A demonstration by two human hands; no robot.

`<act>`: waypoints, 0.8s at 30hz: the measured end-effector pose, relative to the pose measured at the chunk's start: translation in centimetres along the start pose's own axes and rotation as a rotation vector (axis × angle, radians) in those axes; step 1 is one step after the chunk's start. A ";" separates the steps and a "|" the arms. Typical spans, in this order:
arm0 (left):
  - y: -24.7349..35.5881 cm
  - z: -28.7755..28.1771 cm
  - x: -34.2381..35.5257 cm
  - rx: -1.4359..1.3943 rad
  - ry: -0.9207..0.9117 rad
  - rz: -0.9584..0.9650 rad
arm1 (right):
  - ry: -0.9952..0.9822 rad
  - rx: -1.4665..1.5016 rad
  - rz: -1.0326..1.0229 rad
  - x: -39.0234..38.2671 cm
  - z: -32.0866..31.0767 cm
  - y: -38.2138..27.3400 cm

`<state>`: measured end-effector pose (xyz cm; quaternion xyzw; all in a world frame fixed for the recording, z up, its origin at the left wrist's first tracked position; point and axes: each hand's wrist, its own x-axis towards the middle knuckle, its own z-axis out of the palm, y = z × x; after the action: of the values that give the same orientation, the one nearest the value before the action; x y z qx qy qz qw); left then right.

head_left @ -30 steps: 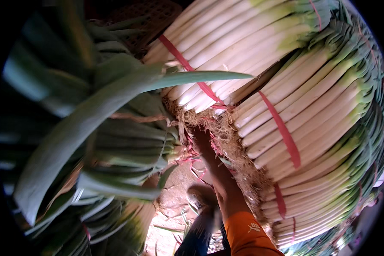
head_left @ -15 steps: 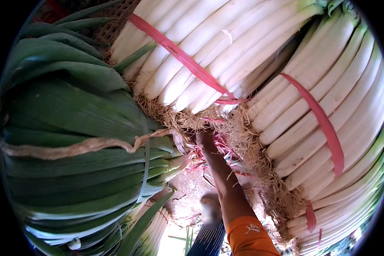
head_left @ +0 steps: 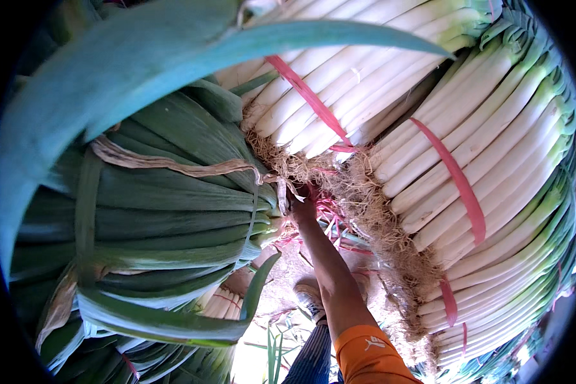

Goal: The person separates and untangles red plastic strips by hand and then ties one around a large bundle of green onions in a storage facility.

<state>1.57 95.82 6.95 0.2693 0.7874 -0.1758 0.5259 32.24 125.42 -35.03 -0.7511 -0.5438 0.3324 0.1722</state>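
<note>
My right hand [head_left: 303, 203] reaches in from the lower edge, its forearm bare below an orange sleeve. It is at the stalk end of a big bundle of green leek leaves [head_left: 166, 217] on the left, tied with a thin pale band. Shadow and dry leaf hide its fingers, so its grip does not show. A dry, brown twisted leaf [head_left: 192, 168] lies across the bundle near the hand. Just above and right of the hand are the hairy roots of white leek bundles [head_left: 339, 96], bound with red tape [head_left: 451, 176]. My left hand is out of sight.
A broad leek leaf [head_left: 128, 57] arches across the upper left, close to the camera. Further leek bundles [head_left: 486, 313] are stacked at the right. Scraps of red tape [head_left: 329, 214] lie on the floor below the hand, near a shoe [head_left: 310, 301] and striped trouser leg.
The green bundle's leaves have shifted, and a broad leaf now arches over the top left. My right hand has moved slightly left and down, against the bundle's stalk end. The view has shifted a little.
</note>
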 end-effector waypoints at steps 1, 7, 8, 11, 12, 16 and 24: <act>0.0 0.7 -0.3 -0.025 -0.007 -0.018 | -0.112 0.052 0.042 -0.6 -2.3 -1.7; -1.8 0.9 -4.1 -0.086 -0.035 -0.073 | 0.231 0.091 -0.124 -6.6 -7.6 -3.7; -3.7 0.9 -5.4 -0.106 -0.044 -0.101 | 0.187 0.218 -0.035 -8.1 -8.7 -4.5; -10.8 0.6 -11.5 -0.184 -0.094 -0.276 | 0.237 0.278 -0.150 -13.1 -11.9 -4.8; -14.3 0.3 -14.0 -0.221 -0.126 -0.358 | 0.155 0.271 -0.079 -14.9 -12.9 -5.0; -27.6 0.0 -18.1 -0.440 -0.334 -0.708 | -0.086 0.505 0.089 -21.0 -18.7 -8.5; -36.0 -0.1 -25.6 0.023 -0.065 -0.824 | -0.160 0.959 0.236 -26.6 -29.3 -11.3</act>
<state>-12.72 61.23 30.43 -0.0683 0.8103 -0.3890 0.4330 39.40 107.58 1.35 -0.6157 -0.2528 0.6189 0.4170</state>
